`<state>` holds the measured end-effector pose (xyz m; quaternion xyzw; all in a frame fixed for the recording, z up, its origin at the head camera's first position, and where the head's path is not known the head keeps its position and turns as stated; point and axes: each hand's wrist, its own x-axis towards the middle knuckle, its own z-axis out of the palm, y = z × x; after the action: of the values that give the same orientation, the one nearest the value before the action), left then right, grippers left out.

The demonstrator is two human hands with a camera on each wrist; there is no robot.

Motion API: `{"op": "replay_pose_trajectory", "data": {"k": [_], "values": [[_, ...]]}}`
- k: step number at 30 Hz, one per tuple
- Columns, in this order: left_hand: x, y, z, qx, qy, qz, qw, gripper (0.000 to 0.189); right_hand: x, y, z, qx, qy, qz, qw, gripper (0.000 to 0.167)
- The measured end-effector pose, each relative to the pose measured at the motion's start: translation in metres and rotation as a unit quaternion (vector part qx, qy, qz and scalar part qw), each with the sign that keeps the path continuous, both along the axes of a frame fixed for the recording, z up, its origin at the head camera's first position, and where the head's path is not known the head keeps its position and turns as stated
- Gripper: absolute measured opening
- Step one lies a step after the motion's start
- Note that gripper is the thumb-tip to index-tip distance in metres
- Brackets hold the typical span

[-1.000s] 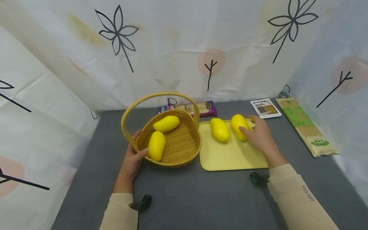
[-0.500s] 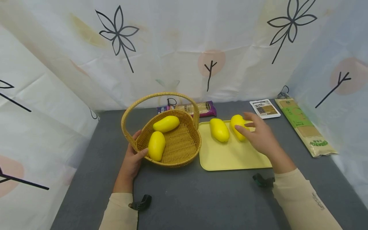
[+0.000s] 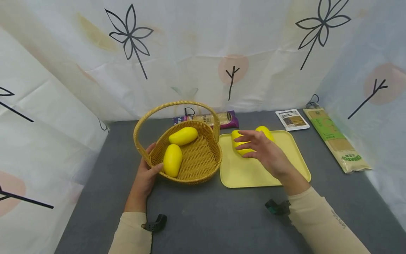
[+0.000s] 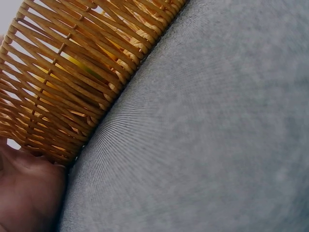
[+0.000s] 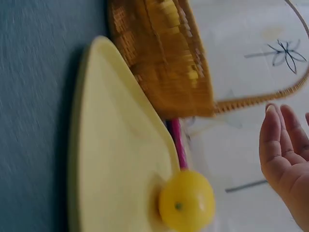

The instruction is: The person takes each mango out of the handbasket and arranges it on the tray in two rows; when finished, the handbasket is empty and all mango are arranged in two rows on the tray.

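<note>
The person's left forearm, in a pale left sleeve (image 3: 132, 233), comes up from the lower edge of the head view, and the left hand (image 3: 147, 173) grips the left side of a wicker basket (image 3: 200, 160), thumb over the rim, fingers round the outside by the foot of the handle. The basket sits on the gray desk (image 3: 190, 218) with two oblong fruits, an upper yellow fruit (image 3: 183, 136) and a lower yellow fruit (image 3: 172, 160), in its left half. The right sleeve (image 3: 320, 218) slants in from the lower right; the right hand (image 3: 265, 152) is raised over the yellow tray (image 3: 253, 174), pointing toward the basket, its fingers (image 5: 272, 140) released, extended and holding nothing. On the tray, near its back edge, lie a left-hand fruit (image 3: 235, 135), partly hidden behind those fingers, and a right-hand fruit (image 3: 265, 131), mostly covered by the hand.
</note>
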<state>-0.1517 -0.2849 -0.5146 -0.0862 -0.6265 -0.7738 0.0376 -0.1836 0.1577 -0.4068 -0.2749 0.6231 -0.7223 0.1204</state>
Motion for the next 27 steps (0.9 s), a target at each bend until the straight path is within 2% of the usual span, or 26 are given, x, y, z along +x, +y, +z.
{"op": "replay_pose_trajectory", "data": {"k": [4,8,12,17,22,27], "values": [[-0.001,0.000,0.000,0.002,0.001,-0.001,1.0000,0.080,0.003,-0.020,-0.007,-0.050,-0.005,0.062,0.9968,0.055],[-0.001,0.000,0.000,0.003,0.001,-0.003,1.0000,0.080,0.007,-0.041,-0.009,-0.051,-0.012,0.082,0.9952,0.056],[-0.001,0.001,0.000,0.000,-0.001,-0.005,1.0000,0.080,0.011,-0.063,-0.008,-0.039,-0.025,0.097,0.9942,0.070],[-0.002,0.000,-0.001,0.002,0.001,-0.005,1.0000,0.079,0.012,-0.089,-0.005,0.001,-0.036,0.118,0.9924,0.079],[-0.001,-0.001,-0.002,0.002,0.001,-0.003,1.0000,0.079,0.010,-0.111,-0.006,0.053,-0.030,0.127,0.9900,0.070],[-0.003,-0.001,-0.003,-0.002,0.001,-0.003,1.0000,0.079,0.005,-0.129,-0.010,0.128,0.015,0.113,0.9851,0.066]]}}
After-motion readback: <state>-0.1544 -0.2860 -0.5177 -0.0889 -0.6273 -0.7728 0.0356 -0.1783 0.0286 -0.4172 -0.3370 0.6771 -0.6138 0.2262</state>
